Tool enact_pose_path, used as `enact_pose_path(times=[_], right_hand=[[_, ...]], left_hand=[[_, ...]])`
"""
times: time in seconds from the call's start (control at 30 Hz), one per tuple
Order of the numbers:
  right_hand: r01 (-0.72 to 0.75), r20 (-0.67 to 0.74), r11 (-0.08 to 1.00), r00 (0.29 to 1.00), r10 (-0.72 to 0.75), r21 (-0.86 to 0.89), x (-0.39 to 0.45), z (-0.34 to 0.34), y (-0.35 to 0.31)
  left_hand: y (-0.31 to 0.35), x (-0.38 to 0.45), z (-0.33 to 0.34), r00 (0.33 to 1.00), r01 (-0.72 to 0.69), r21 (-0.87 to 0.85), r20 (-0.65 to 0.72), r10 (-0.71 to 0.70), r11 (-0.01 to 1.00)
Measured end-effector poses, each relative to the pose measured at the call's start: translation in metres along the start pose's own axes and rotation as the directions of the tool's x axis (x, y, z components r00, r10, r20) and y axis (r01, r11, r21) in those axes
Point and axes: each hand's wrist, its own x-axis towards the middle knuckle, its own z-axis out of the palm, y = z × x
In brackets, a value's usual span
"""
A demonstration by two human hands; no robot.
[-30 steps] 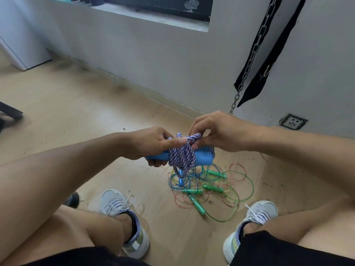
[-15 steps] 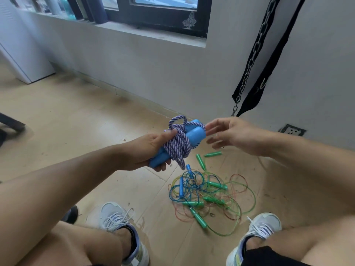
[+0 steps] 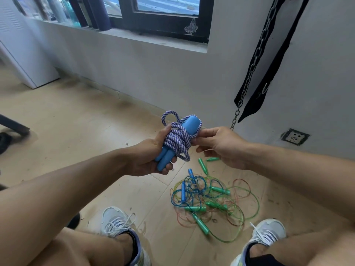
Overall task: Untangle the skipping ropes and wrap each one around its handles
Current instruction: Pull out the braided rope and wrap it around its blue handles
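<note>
My left hand (image 3: 151, 156) grips the lower ends of two blue handles (image 3: 190, 125), held tilted above the floor. A purple-and-white rope (image 3: 177, 139) is wound around their middle, with a loop sticking up at the top left. My right hand (image 3: 222, 146) pinches the rope at the bundle's right side with thumb and fingertips. On the floor below lies a tangle of thin ropes (image 3: 236, 204) in green, blue and red, with several green handles (image 3: 199, 225) and thin blue handles (image 3: 183, 191).
My two grey shoes (image 3: 119, 223) (image 3: 269, 233) flank the tangle on the wooden floor. A chain (image 3: 249, 73) and a black strap (image 3: 269, 64) hang on the grey wall at right, above a socket (image 3: 294, 136). A white cabinet (image 3: 28, 64) stands far left.
My right hand let go of the rope, drew back open, then returned to pinch the bundle's right side. My left hand tilted the handles from level to more upright and raised them.
</note>
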Motion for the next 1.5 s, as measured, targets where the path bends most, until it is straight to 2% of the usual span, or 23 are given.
enact_pose_path(times=[0.13, 0.2, 0.23, 0.3, 0.33, 0.4, 0.43, 0.47, 0.53, 0.6, 0.67, 0.73, 0.8, 0.87, 0.97, 1.0, 1.1, 1.27, 1.33, 1.4, 1.5], right_hand=[[-0.071, 0.082, 0.989, 0.995, 0.06, 0.132, 0.001, -0.002, 0.001], [-0.043, 0.052, 0.991, 0.998, 0.036, 0.128, 0.002, -0.005, 0.002], [0.015, 0.004, 0.997, 1.0, -0.015, 0.076, 0.002, -0.006, 0.001], [0.208, -0.104, 0.967, 0.969, -0.224, -0.148, 0.0, -0.008, 0.001], [0.304, -0.137, 0.911, 0.926, -0.351, -0.28, 0.0, -0.009, 0.0], [0.419, -0.127, 0.73, 0.817, -0.563, -0.539, 0.0, -0.014, -0.001], [0.444, -0.086, 0.64, 0.777, -0.624, -0.627, 0.0, -0.016, -0.003], [0.47, -0.026, 0.591, 0.768, -0.64, -0.656, 0.0, -0.02, -0.005], [0.514, 0.136, 0.612, 0.82, -0.556, -0.601, 0.001, -0.026, -0.01], [0.492, 0.282, 0.699, 0.871, -0.403, -0.518, -0.002, -0.027, -0.008], [0.442, 0.328, 0.799, 0.888, -0.323, -0.408, -0.003, -0.025, -0.002], [0.379, 0.304, 0.866, 0.909, -0.284, -0.326, -0.004, -0.021, 0.0], [0.352, 0.254, 0.877, 0.926, -0.277, -0.326, -0.004, -0.016, 0.001], [0.334, 0.174, 0.873, 0.941, -0.289, -0.356, -0.001, -0.013, 0.004], [0.302, 0.095, 0.887, 0.953, -0.287, -0.348, 0.003, -0.007, 0.01], [0.297, 0.08, 0.896, 0.955, -0.287, -0.331, 0.003, -0.006, 0.011], [0.277, 0.054, 0.92, 0.96, -0.273, -0.279, 0.003, -0.004, 0.008], [0.212, -0.036, 0.951, 0.974, -0.226, -0.226, 0.005, -0.003, 0.008], [0.192, -0.062, 0.953, 0.975, -0.212, -0.236, 0.007, -0.003, 0.011], [0.182, -0.053, 0.947, 0.978, -0.203, -0.266, 0.007, -0.004, 0.012], [0.245, 0.001, 0.869, 0.963, -0.271, -0.431, 0.003, -0.007, 0.011]], left_hand=[[0.0, 0.0, 0.001, 1.0, 0.005, -0.01, -0.017, -0.006, 1.0], [-0.001, 0.0, 0.003, 0.999, 0.033, -0.033, -0.017, -0.034, 0.999], [0.0, 0.0, 0.004, 0.998, 0.058, -0.046, -0.01, -0.059, 0.997], [0.002, -0.001, 0.005, 0.993, 0.12, -0.076, 0.014, -0.119, 0.99], [0.004, -0.002, 0.005, 0.989, 0.145, -0.088, 0.028, -0.143, 0.985], [0.007, -0.003, 0.003, 0.983, 0.182, -0.093, 0.056, -0.177, 0.979], [0.008, -0.004, 0.002, 0.978, 0.202, -0.084, 0.072, -0.196, 0.976], [0.009, -0.005, 0.0, 0.971, 0.228, -0.068, 0.091, -0.222, 0.971], [0.01, -0.007, -0.001, 0.949, 0.289, -0.032, 0.142, -0.282, 0.957], [0.009, -0.008, -0.002, 0.932, 0.327, -0.004, 0.17, -0.321, 0.945], [0.007, -0.005, -0.003, 0.926, 0.348, -0.012, 0.159, -0.342, 0.937], [0.004, -0.001, -0.004, 0.928, 0.362, -0.048, 0.117, -0.355, 0.931], [-0.001, 0.005, -0.008, 0.949, 0.313, -0.038, 0.047, -0.311, 0.949], [-0.002, 0.009, -0.007, 0.977, 0.199, 0.003, -0.078, -0.198, 0.98], [-0.001, 0.006, 0.004, 0.957, 0.037, 0.074, -0.288, -0.015, 0.997], [0.0, 0.004, 0.008, 0.946, 0.003, 0.149, -0.321, 0.046, 0.989], [-0.002, -0.001, 0.015, 0.926, -0.092, 0.453, -0.288, 0.243, 0.887], [-0.007, 0.007, 0.013, 0.839, -0.206, 0.659, -0.261, 0.477, 0.724], [-0.007, 0.01, 0.012, 0.824, -0.204, 0.691, -0.262, 0.503, 0.694], [-0.009, 0.013, 0.009, 0.821, -0.191, 0.674, -0.29, 0.492, 0.714], [-0.008, 0.013, 0.007, 0.818, -0.155, 0.647, -0.34, 0.465, 0.746]])
